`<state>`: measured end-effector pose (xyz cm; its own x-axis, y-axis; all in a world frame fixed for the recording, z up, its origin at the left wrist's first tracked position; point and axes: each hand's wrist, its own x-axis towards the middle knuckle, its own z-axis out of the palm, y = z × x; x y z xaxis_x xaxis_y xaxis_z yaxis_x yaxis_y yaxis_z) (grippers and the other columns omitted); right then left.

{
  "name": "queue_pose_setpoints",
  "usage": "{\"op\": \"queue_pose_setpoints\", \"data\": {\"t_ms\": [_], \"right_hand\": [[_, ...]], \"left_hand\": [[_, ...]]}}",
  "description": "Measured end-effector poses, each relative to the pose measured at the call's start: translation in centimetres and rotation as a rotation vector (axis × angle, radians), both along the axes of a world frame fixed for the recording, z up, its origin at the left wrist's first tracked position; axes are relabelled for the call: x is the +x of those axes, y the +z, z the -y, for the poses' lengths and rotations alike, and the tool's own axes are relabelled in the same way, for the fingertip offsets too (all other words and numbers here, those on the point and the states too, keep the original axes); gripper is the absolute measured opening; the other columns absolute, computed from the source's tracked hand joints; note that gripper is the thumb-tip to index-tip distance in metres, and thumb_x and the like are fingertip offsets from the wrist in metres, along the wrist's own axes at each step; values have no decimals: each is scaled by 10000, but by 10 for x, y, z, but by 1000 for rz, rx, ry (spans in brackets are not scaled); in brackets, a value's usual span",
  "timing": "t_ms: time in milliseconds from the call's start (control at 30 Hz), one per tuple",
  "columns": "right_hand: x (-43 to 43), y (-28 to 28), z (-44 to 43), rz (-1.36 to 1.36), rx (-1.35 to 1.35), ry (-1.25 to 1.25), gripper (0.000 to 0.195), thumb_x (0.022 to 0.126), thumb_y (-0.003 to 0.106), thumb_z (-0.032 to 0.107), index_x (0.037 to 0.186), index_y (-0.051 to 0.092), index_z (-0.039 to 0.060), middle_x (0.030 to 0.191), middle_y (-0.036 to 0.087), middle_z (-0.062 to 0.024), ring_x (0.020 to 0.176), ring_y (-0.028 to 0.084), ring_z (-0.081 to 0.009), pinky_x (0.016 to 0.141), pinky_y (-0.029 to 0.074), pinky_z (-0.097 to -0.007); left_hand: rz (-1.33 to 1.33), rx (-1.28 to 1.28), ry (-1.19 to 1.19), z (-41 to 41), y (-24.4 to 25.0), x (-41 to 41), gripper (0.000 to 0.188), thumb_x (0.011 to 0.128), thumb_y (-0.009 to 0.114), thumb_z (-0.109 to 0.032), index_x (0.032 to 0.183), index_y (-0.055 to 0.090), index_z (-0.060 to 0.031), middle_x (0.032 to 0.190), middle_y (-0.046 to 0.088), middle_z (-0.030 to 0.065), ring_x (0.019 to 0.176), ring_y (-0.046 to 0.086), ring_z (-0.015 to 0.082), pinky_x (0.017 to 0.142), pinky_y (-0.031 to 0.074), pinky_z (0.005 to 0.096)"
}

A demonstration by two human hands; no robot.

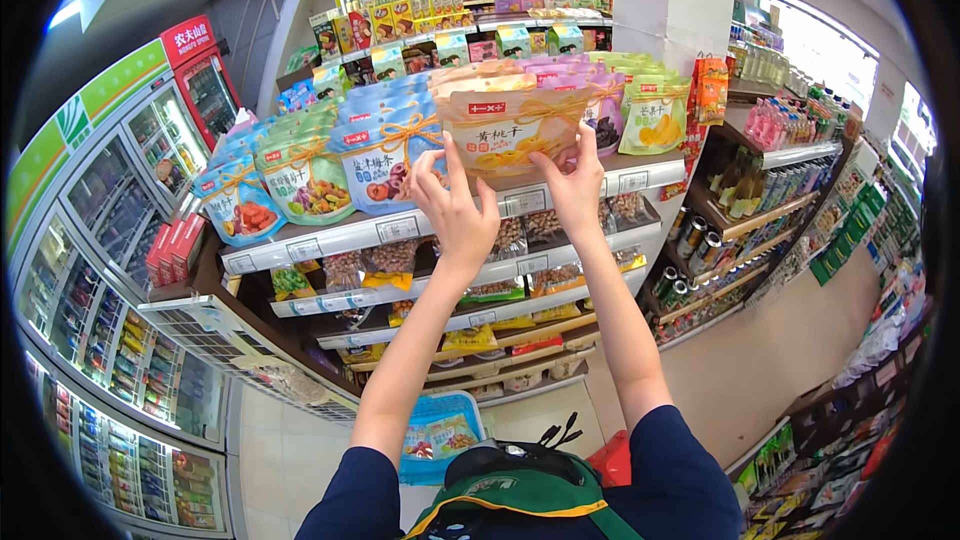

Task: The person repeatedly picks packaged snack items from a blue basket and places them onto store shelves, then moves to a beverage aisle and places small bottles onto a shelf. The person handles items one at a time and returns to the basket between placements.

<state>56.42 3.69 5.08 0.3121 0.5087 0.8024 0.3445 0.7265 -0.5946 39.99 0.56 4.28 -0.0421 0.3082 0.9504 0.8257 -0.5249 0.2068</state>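
A tan stand-up pouch of dried fruit (517, 127), pictured with yellow fruit pieces, stands upright at the front of the top shelf, between my hands. My left hand (456, 210) is at its left edge, index fingertip against the side and thumb low by the shelf lip. On the other side, my right hand (576, 184) grips the lower right corner, thumb on the front. Left of it is a row of blue pouches (386, 157), partly covered by my left fingers. Purple pouches (606, 109) and light green pouches (655, 116) stand to the right.
Below, tiered shelves (532, 265) hold bagged snacks. A blue basket (469, 409) with several pouches sits on the floor before me. Glass-door fridges (112, 187) line the left. A white pillar (641, 7) rises behind the shelf; drink shelves (765, 202) stand right.
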Motion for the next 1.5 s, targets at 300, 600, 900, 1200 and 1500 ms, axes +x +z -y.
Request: {"op": "queue_pose_setpoints", "data": {"t_ms": [300, 600, 900, 1200, 1500], "right_hand": [[-6, -12, -26, 12, -174, -32, 616, 717, 820, 28, 1268, 544, 31, 897, 612, -115, 700, 572, -223, 655, 484, -345], [-2, -27, -43, 160, -122, -115, 746, 731, 837, 83, 1348, 428, -11, 1214, 565, -241, 1124, 589, -416, 930, 495, -453], [-15, -30, -36, 208, 50, -203, 819, 750, 821, 86, 1423, 362, 9, 1292, 433, -232, 1179, 521, -425, 974, 476, -455], [-13, -32, -41, 187, 59, -205, 679, 802, 779, 113, 1390, 451, 23, 1229, 496, -189, 1097, 566, -345, 919, 491, -412], [-5, -26, -44, 66, -174, -101, 292, 900, 668, 77, 1164, 572, -3, 1094, 604, -167, 997, 640, -326, 811, 508, -394]], "left_hand": [[7, -49, 107, -40, -31, 11, 773, 821, 624, -112, 1494, 307, 98, 1313, 396, 255, 1299, 340, 425, 1090, 270, 556], [-108, -23, 157, -48, -52, 11, 757, 846, 614, -153, 1491, 306, 97, 1389, 383, 259, 1341, 335, 431, 1110, 273, 551], [-157, 3, 235, -47, -51, 6, 733, 856, 576, -218, 1485, 345, 80, 1458, 383, 270, 1398, 328, 420, 1137, 291, 527], [-105, 10, 185, -49, -52, 9, 754, 859, 583, -206, 1505, 309, 69, 1491, 341, 284, 1396, 329, 448, 1137, 280, 545], [-12, -58, 187, -49, -51, 13, 766, 858, 582, -207, 1520, 290, 43, 1519, 320, 276, 1374, 363, 436, 1113, 331, 512]]}}
